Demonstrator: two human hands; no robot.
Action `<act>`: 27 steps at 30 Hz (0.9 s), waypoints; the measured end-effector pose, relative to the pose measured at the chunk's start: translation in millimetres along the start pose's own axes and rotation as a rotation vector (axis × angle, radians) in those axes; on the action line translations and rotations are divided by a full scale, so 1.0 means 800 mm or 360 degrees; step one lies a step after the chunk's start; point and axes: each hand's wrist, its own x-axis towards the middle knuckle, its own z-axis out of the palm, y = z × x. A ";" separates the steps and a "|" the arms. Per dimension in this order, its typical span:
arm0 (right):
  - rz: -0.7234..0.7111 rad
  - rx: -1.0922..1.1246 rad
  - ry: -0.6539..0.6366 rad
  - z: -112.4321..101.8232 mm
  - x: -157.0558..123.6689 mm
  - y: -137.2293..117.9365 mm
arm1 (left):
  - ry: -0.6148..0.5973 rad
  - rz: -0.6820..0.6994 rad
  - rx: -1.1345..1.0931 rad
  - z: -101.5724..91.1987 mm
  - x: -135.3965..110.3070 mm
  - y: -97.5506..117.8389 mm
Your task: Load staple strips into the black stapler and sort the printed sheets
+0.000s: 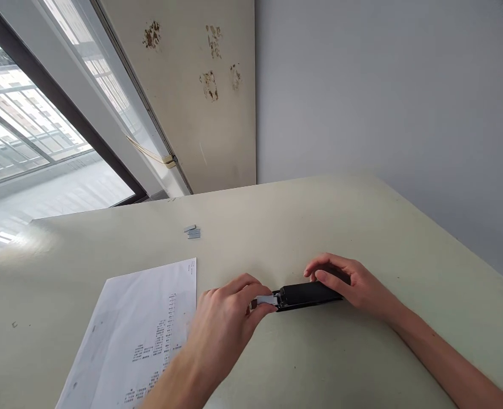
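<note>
A black stapler [309, 293] lies on the table between my two hands. My left hand [230, 309] is closed at its left end, thumb and fingers pinching around a pale metal piece [265, 299] that sticks out there. Over the stapler's right end curls my right hand [351, 281], loosely closed, with the thumb against the black body and the fingers bent behind it. The palm side of this grip is partly hidden. Several short strips of staples [193, 233] sit farther back on the table, apart from both hands.
White printed sheets [128, 318] lie to the left, partly under my left forearm. The pale table [302, 227] reaches back to a grey wall [362, 91] and a stained beige panel [217, 136]. A window [21, 125] is at the left. A small bent bit [14, 325] lies far left.
</note>
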 end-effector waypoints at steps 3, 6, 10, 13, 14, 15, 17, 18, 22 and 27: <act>-0.0001 -0.0012 -0.0014 0.000 0.001 0.002 | -0.0038 -0.0031 0.0062 0.004 -0.001 -0.001; -0.0001 -0.0011 0.0000 0.000 0.000 0.001 | -0.0071 -0.0055 0.0100 0.008 -0.002 -0.002; -0.0001 -0.0006 0.0014 0.000 -0.002 -0.004 | -0.0060 -0.0026 0.0129 0.009 -0.003 0.000; 0.0007 -0.0017 0.0007 0.000 -0.002 -0.008 | -0.0091 -0.0044 0.0242 0.008 -0.004 0.005; 0.0008 -0.0020 0.0007 0.000 -0.002 -0.009 | -0.0101 -0.0055 0.0285 0.007 -0.004 0.007; 0.0011 -0.0023 0.0008 0.000 -0.002 -0.010 | -0.0106 -0.0056 0.0319 0.007 -0.004 0.008; 0.0019 -0.0027 0.0004 0.001 -0.001 -0.010 | -0.0095 -0.0040 0.0364 0.007 -0.004 0.009; 0.0022 -0.0024 0.0005 0.001 -0.001 -0.010 | -0.0090 -0.0032 0.0378 0.007 -0.004 0.009; 0.0028 -0.0008 0.0007 0.002 -0.001 -0.008 | -0.0083 -0.0018 0.0388 0.009 -0.004 0.006; 0.0030 0.0005 -0.0016 0.001 -0.001 -0.003 | -0.0084 0.0002 0.0396 0.011 -0.005 0.003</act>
